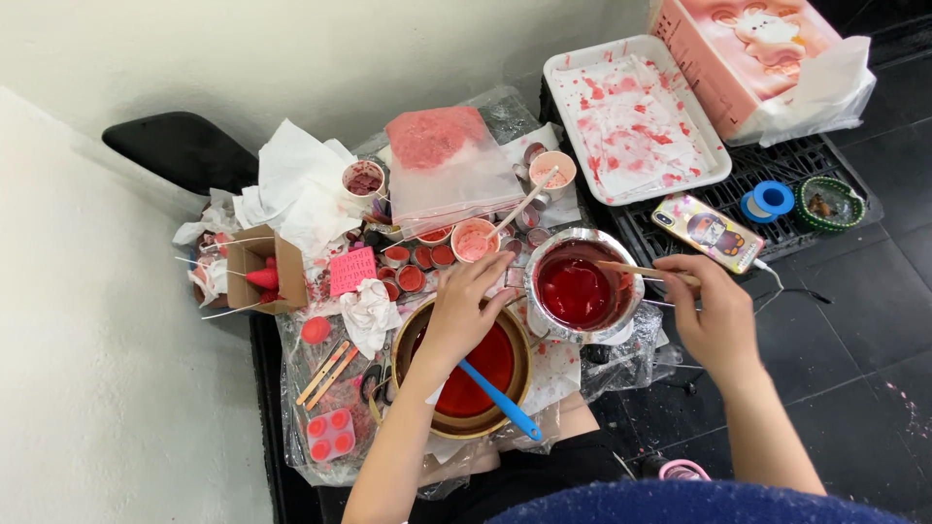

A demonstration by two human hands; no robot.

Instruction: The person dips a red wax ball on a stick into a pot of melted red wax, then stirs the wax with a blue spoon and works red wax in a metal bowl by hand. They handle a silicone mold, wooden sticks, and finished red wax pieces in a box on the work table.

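My right hand (714, 311) grips a thin wooden stick (631, 269) whose tip dips into red liquid in a foil-lined pot (582, 281). My left hand (466, 311) reaches over a round wooden-rimmed bowl (408, 340) of red liquid, fingers spread and pointing toward the small cups (413, 278) of red wax beyond it; whether it touches one is unclear. A blue spatula (500, 400) lies across the bowl under my left wrist.
A stained white tray (714, 170) and pink box (752, 44) sit at the back right. A phone (707, 233), blue tape roll (772, 201), green dish (828, 204), paper cups (553, 173), tissues (301, 184), cardboard box (257, 267) and pink moulds (330, 437) crowd the plastic sheet.
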